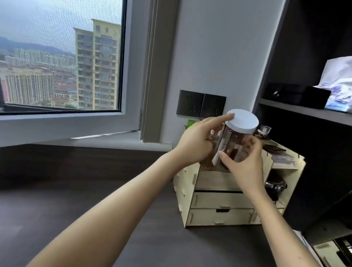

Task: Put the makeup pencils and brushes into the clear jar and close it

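Jar-closing looks all but finished, judging by how the white lid [242, 120] sits flat on the clear jar [233, 147]. Nearest the camera, both forearms reach forward over the dark tabletop [118, 214], which lies bare between them and offers plenty of open room. Further out, the right hand [243, 164] wraps the jar's lower body from the right side, fingers curled around the wall. The left hand [198, 142] cups the jar from the left, its index finger stretched up to touch the lid's rim. The jar is held upright in the air, long axis vertical, with pale and dark sticks inside, likely the pencils and brushes, though blur hides the detail. It hovers just above the wooden drawer organiser [224, 203], at the top left compartment. Any coming move is probably a last twist of the lid or a straight lowering; the left hand is nearer the lid. Behind the jar are the wall sockets [201, 104], tight to the right the dark shelf [316, 114] edge, and to the left the window [54, 40].
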